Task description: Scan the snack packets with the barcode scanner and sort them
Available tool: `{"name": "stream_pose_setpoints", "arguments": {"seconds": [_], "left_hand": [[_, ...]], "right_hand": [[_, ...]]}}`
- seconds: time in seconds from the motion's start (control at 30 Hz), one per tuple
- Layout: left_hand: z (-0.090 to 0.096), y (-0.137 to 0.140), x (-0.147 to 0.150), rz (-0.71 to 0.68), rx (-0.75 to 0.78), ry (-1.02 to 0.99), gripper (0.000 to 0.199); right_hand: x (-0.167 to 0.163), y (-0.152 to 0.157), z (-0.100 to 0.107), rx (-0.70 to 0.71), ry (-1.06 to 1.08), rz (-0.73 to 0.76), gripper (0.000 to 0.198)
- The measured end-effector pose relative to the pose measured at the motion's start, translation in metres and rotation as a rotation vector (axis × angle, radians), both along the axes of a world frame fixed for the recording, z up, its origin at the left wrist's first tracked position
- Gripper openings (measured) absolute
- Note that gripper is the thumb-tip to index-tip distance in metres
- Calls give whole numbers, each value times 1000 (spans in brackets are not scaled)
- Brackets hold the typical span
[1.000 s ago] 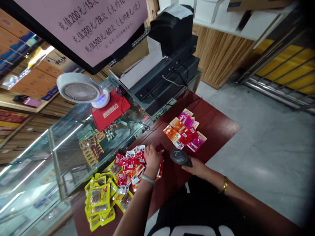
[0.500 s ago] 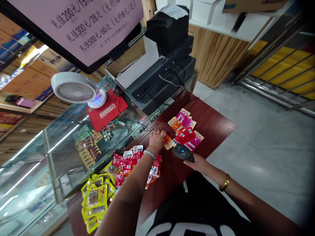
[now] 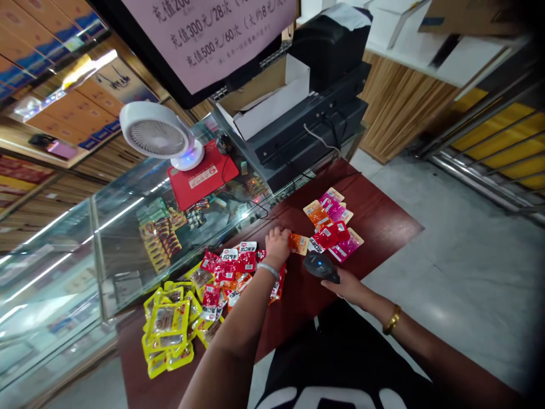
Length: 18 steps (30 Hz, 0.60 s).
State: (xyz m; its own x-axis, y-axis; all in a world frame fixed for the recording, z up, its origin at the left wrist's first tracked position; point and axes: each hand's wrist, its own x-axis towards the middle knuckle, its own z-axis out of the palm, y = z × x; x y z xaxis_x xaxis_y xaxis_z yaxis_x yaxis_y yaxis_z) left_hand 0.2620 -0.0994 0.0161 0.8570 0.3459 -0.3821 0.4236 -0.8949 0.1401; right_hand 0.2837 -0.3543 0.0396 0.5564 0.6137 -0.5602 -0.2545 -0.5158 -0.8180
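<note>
My left hand [image 3: 277, 247], with a bracelet at the wrist, has its fingers closed on the end of an orange snack packet [image 3: 300, 244]. My right hand [image 3: 347, 284] is wrapped round the handle of a dark barcode scanner [image 3: 319, 265]; its head, with a small blue light, sits just below that packet. To the right lies a loose group of packets: an orange one [image 3: 317, 214], purple ones [image 3: 348, 244] and red ones [image 3: 328, 235]. Under and beside my left forearm is a pile of red packets [image 3: 225, 269], partly hidden by the arm.
Yellow snack packets [image 3: 168, 324] are heaped at the left of the dark red tabletop [image 3: 383, 224]. Behind runs a glass display case [image 3: 123, 238] bearing a white fan [image 3: 159, 133] and a red mat [image 3: 204, 182]. A cash drawer [image 3: 310, 136] stands at the back.
The orange packet in my left hand has turned from slanting to nearly level. The scanner stays close below it. The whole view has shifted, so the scene sits further right.
</note>
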Motion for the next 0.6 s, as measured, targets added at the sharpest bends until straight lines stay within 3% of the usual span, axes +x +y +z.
{"name": "stream_pose_setpoints", "arguments": {"seconds": [0.2,0.53,0.6], "left_hand": [[12,14,-13,16,-34,119,50],[47,21,-67,40,-47,196,53],[52,27,-82,70,10,226,52]], "right_hand": [[1,8,5,1,-14,12,41],[-7,34,12,94,-6,91,41],[-10,34,11,115,-3,104,42]]}}
